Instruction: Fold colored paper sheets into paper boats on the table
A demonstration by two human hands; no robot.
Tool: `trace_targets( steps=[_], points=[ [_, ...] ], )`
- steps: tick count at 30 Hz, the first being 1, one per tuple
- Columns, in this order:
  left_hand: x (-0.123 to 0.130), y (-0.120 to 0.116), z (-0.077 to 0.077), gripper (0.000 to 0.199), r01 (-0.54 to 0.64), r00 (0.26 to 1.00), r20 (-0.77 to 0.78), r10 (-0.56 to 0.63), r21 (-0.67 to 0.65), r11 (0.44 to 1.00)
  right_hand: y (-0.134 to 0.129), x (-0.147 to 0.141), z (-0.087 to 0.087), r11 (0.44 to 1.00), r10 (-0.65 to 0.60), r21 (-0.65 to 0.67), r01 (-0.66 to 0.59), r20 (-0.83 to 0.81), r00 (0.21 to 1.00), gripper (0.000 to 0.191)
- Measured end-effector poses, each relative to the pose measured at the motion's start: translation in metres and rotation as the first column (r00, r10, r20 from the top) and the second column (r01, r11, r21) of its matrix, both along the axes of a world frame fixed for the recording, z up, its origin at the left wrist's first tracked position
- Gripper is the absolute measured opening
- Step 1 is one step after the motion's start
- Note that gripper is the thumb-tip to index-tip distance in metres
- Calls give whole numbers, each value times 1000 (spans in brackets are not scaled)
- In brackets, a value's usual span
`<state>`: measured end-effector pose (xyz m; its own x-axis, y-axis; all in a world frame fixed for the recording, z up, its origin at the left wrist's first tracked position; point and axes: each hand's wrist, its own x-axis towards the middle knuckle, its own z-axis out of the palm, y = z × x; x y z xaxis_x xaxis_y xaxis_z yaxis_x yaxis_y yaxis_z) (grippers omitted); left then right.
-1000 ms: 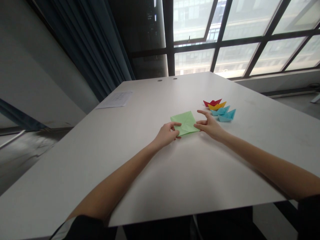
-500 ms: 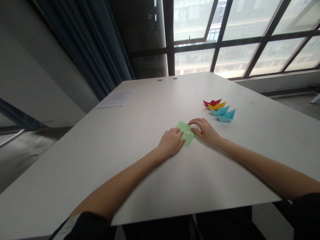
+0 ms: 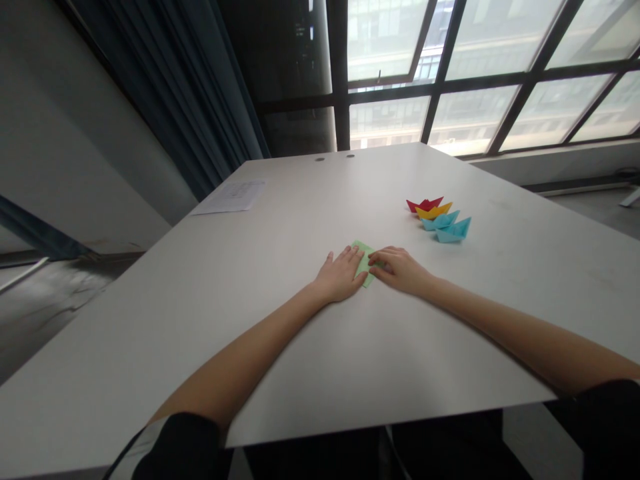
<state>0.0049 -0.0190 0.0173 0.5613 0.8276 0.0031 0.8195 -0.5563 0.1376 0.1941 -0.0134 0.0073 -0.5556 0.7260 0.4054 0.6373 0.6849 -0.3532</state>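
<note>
A small green sheet of paper (image 3: 363, 259) lies on the white table between my hands, partly covered by both. My left hand (image 3: 343, 275) rests flat across its left side, fingers stretched out and thumb near the lower corner. At the right edge, my right hand (image 3: 400, 269) is closed, its thumb and fingertips gathered on the paper. The fingers hide that edge, so its fold is hard to make out. Beyond my right hand stand folded paper boats: a red boat (image 3: 425, 206), a yellow boat (image 3: 434, 212), and two light blue boats, the nearest blue boat (image 3: 454, 231) at the front.
The white table (image 3: 280, 247) has its near edge just before my body. Printed sheets (image 3: 230, 198) lie at its far left. A blue curtain (image 3: 200, 93) hangs behind on the left, and large windows (image 3: 475, 113) stand beyond the far right side.
The green paper shows a smaller, narrower area, its right side now under my right hand. My right hand has moved left and its fingers have drawn together. My left hand's fingers have straightened.
</note>
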Motion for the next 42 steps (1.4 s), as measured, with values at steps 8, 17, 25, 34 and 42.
trace_targets(
  steps=[8, 17, 25, 34, 42],
  points=[
    [-6, 4, -3, 78, -132, 990, -54, 130, -30, 991, 0, 2, -1, 999, -45, -13, 46, 69, 997, 24],
    [-8, 3, -11, 64, -275, 961, -33, 274, -18, 961, 6, 10, -1, 999, -34, -11, 35, 99, 995, 25],
    [-13, 6, -10, 57, -276, 960, 51, 274, 25, 961, 20, 29, -13, 977, -212, -12, 215, 107, 971, 51],
    [-17, 5, -8, 43, -283, 956, 138, 261, 177, 943, 20, 25, -11, 966, -248, -42, 254, 104, 963, 44],
    [-19, 2, -4, 33, -260, 953, 219, 208, 243, 935, 16, 24, -9, 974, -225, -1, 225, 17, 974, 45]
  ],
)
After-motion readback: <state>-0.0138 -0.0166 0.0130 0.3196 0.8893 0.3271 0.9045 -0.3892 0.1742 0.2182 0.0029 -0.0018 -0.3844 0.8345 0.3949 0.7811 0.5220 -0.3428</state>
